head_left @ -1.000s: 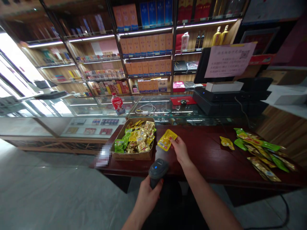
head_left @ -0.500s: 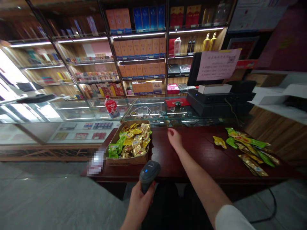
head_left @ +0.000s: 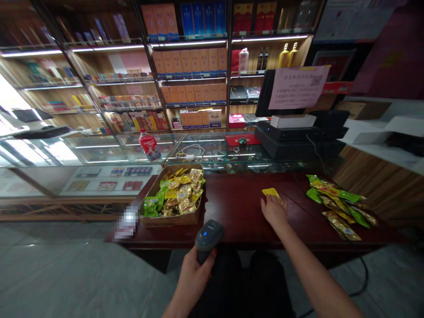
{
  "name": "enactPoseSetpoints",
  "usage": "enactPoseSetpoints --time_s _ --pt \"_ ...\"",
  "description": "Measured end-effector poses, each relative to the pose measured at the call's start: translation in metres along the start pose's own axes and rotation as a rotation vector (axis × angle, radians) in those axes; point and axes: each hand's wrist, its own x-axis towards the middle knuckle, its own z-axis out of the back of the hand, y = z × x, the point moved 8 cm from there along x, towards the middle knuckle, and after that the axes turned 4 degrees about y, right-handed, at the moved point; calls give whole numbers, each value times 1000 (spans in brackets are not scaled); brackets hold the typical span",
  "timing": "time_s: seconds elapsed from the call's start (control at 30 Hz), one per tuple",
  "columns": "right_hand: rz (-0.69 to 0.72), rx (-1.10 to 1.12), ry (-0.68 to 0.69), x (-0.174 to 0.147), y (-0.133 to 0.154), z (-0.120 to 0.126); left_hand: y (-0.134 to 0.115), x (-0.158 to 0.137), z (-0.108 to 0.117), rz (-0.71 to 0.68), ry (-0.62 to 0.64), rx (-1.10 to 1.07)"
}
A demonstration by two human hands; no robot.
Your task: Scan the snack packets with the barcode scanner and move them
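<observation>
My left hand [head_left: 195, 274] is wrapped round the handle of a dark grey barcode scanner [head_left: 209, 235], its blue light lit, at the table's near edge. Over the middle-right of the dark red table [head_left: 235, 207], my right hand [head_left: 275, 210] has its fingers on a small yellow snack packet [head_left: 270, 192]; the fingers partly cover the packet. To the left, a cardboard box [head_left: 179, 219] holds many yellow, gold and green snack packets [head_left: 180, 190]. A loose pile of similar packets [head_left: 341, 201] lies on the table's right side.
Behind the table runs a glass counter [head_left: 215, 152] with a red bottle [head_left: 149, 145], a white cable [head_left: 194, 152] and a mouse [head_left: 242, 141] on a red mat. A monitor [head_left: 265, 95] with a taped paper stands at back right. A blurred-out item [head_left: 126, 223] lies at the left corner.
My right hand has moved right and come onto the yellow packet, which now lies further left, away from the pile. My left hand still holds the scanner in nearly the same place.
</observation>
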Motion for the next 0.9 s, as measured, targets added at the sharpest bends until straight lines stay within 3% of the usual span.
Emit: enactPoseSetpoints --time_s 0.1,0.2,0.37,0.5,0.67,0.9 --pt "223 129 78 -34 60 -10 -3 -2 2 6 -8 -29" --pt "248 208 78 -52 88 -12 -6 -3 4 19 -17 -51" --pt "29 320 18 -47 73 -10 -10 -5 8 25 -31 -48" --pt "119 774 72 -44 81 -20 -11 -3 8 25 -16 -63" --pt "-54 1378 67 -53 86 -49 -8 1 6 39 8 -42" --pt "-122 1612 95 -61 84 -62 -2 2 0 18 47 -41"
